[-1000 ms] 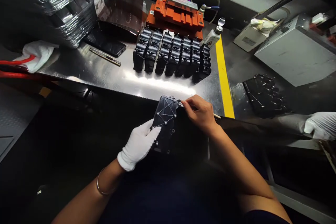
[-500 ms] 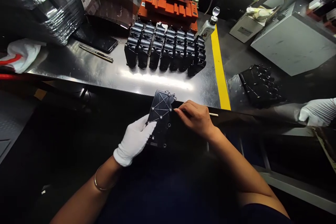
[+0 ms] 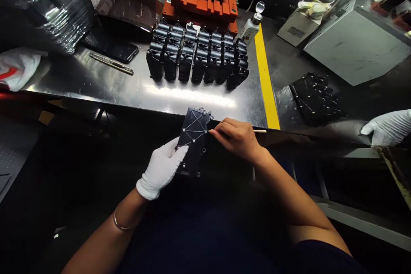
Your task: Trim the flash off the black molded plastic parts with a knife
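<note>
My left hand [image 3: 160, 170], in a white glove, grips the lower left side of a flat black plastic part [image 3: 193, 134] with ribs and small studs, held in front of the table edge. My bare right hand [image 3: 236, 138] is closed in a pinch on a thin pale stick [image 3: 259, 131], whose hidden tip end meets the part's right edge. Beyond the hands, a row of several similar black parts [image 3: 197, 58] stands on the steel table [image 3: 105, 87].
An orange fixture [image 3: 201, 3] sits behind the row, a small bottle [image 3: 250, 29] beside it. A phone [image 3: 116, 49], a metal tool [image 3: 111, 63] and stacked clear trays [image 3: 48, 4] lie left. Another person's white-gloved hand [image 3: 387, 127] is far right, near a black part [image 3: 314, 98] and grey box [image 3: 356, 43].
The stick's working point slid down the part's right edge from the top corner. Everything in view has shifted left and up a little, and the other person's gloved hand has shifted.
</note>
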Action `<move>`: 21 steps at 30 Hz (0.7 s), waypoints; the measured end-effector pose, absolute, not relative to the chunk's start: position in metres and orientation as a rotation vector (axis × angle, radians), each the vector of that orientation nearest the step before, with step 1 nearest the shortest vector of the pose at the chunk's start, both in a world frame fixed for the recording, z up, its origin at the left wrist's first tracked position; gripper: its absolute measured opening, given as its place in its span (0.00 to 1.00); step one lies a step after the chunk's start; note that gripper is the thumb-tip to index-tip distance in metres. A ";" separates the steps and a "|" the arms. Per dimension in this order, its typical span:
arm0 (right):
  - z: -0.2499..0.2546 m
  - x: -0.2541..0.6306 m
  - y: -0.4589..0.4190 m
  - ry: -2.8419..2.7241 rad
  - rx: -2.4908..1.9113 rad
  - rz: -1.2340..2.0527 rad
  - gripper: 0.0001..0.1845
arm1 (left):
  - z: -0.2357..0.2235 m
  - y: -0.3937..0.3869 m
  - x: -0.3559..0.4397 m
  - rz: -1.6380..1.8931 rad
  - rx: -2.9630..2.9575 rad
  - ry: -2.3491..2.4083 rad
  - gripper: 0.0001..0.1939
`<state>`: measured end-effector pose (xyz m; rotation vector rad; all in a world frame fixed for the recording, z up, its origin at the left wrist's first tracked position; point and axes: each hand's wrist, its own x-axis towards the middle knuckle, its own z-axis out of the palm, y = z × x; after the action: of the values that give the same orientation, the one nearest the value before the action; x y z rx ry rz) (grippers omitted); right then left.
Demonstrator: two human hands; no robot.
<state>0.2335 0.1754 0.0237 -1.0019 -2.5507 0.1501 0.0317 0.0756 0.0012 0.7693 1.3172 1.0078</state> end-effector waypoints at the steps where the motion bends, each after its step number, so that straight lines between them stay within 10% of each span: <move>1: 0.025 0.234 0.176 -2.563 -0.990 0.131 0.16 | 0.001 0.076 0.032 1.006 0.773 1.313 0.24; 21: 0.013 0.236 0.181 -2.410 -0.983 0.383 0.14 | -0.001 0.075 0.031 1.016 0.790 1.332 0.23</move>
<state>0.2365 0.1815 0.0126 -0.9830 -2.4098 0.3826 0.0309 0.0753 -0.0012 0.7899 1.3318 1.0164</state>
